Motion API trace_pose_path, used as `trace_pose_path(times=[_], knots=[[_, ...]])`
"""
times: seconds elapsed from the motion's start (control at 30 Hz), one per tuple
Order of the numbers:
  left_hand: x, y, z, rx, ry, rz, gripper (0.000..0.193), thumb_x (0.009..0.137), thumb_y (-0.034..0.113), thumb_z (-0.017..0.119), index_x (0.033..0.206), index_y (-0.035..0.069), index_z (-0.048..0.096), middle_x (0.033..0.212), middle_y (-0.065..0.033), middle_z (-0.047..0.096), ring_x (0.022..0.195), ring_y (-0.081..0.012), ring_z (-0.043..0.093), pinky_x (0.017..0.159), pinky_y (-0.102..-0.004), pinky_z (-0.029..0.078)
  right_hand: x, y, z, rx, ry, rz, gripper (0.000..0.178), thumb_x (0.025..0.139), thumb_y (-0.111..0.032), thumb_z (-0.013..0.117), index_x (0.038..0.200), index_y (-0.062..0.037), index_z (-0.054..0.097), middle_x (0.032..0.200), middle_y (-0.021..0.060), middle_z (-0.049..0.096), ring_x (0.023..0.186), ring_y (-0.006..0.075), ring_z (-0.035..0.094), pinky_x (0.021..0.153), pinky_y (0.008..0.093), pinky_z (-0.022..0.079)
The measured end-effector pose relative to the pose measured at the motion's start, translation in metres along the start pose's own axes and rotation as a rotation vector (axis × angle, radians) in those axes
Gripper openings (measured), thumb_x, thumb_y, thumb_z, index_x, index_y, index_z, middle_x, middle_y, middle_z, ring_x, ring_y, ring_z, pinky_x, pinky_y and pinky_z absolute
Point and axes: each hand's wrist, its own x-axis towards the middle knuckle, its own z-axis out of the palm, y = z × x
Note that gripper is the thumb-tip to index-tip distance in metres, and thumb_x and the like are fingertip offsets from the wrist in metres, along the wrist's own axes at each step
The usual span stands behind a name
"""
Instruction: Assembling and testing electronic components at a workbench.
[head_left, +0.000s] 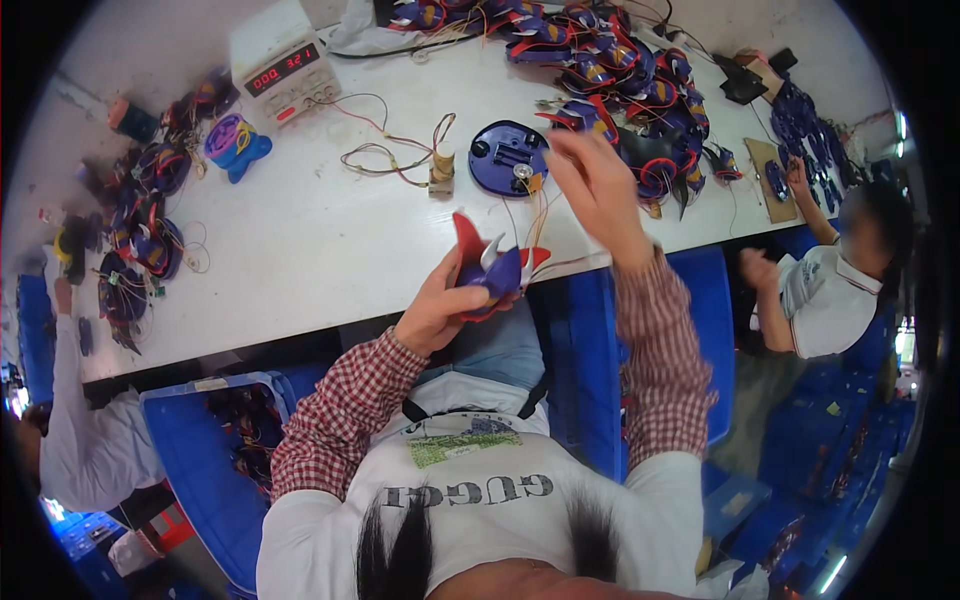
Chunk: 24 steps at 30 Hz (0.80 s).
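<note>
My left hand (432, 308) is closed around a purple toy shell (500, 272) with red wing-like edges and silver horns, held at the table's front edge. Thin wires run from this shell up to a dark purple oval plastic half (507, 155), which lies on the white table with its hollow inside facing up. A small clear round part (522, 172) sits at its lower edge. Just right of the oval half, my right hand (600, 190) hovers with fingers stretched leftward and apart from the thumb; nothing shows in it.
A power supply (285, 72) with red digits stands at the back; its leads reach a brass-coloured block (441, 172). Left of that is a blue-purple toy piece (236, 148). Assembled toy shells (625, 75) heap at the back right. Co-workers sit at both sides; a blue bin (190, 450) stands left.
</note>
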Motion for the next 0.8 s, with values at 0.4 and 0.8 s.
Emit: trace_pose_path(times=[0.4, 0.8], knots=[[-0.075, -0.003, -0.021, -0.057, 0.181, 0.120, 0.077, 0.062, -0.003, 0.071, 0.131, -0.001, 0.038, 0.122, -0.0174, 0.052, 0.105, -0.0289, 0.057, 0.097, -0.0370, 0.045, 0.082, 0.082, 0.043, -0.460, -0.456, 0.139, 0.029, 0.083, -0.020, 0.060, 0.101, 0.0032, 0.062, 0.090, 0.0128, 0.066, 0.077, 0.0297, 0.060, 0.070, 0.0346, 0.048], [-0.197, 0.058, -0.050, 0.119, 0.372, 0.652, 0.087, 0.064, 0.021, 0.082, 0.136, 0.003, 0.037, 0.125, -0.0221, 0.053, 0.107, -0.0280, 0.059, 0.090, -0.0352, 0.050, 0.004, 0.006, 0.011, 0.456, -0.409, 0.677, 0.024, 0.087, -0.012, 0.059, 0.102, 0.0061, 0.061, 0.074, 0.0045, 0.060, 0.049, 0.0068, 0.047, 0.045, 0.0183, 0.038]])
